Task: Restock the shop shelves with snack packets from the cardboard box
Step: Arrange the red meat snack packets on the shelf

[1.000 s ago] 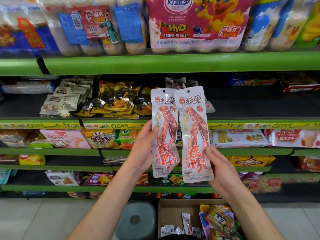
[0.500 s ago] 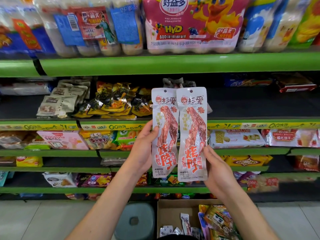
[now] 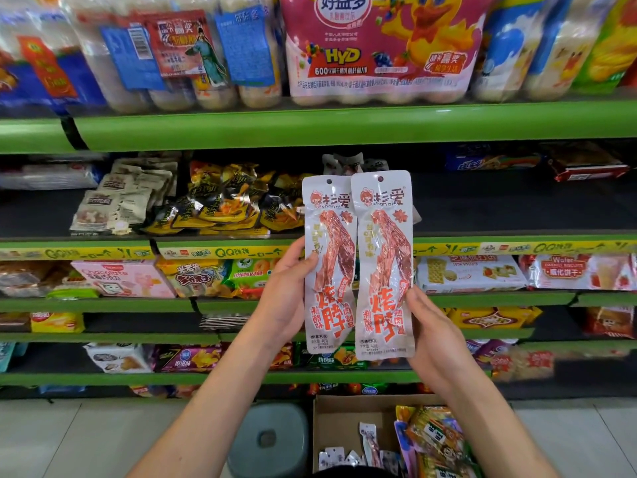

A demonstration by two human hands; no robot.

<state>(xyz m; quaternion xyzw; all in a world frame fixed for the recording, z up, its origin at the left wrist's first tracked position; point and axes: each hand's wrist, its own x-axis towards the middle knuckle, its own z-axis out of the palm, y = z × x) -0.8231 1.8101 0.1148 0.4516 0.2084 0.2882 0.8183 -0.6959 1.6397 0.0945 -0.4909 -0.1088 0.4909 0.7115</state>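
I hold two long white snack packets with red meat pictures upright in front of the green shelves. My left hand [image 3: 284, 298] grips the left packet [image 3: 329, 263] by its left edge, thumb on the front. My right hand [image 3: 432, 336] grips the right packet [image 3: 384, 263] at its lower right edge. The packets stand side by side, the right one overlapping the left slightly. Below, on the floor, the open cardboard box [image 3: 341, 419] holds several more snack packets [image 3: 436, 443].
Behind the packets, the dark shelf [image 3: 517, 208] has bare room to the right and piles of yellow-black snacks [image 3: 224, 208] and beige sachets [image 3: 120, 201] to the left. Large drink packs [image 3: 379, 46] fill the top shelf. A grey stool [image 3: 269, 439] stands beside the box.
The right packet has straightened from a tilt to upright and drawn level with the left one. Both hands have shifted slightly.
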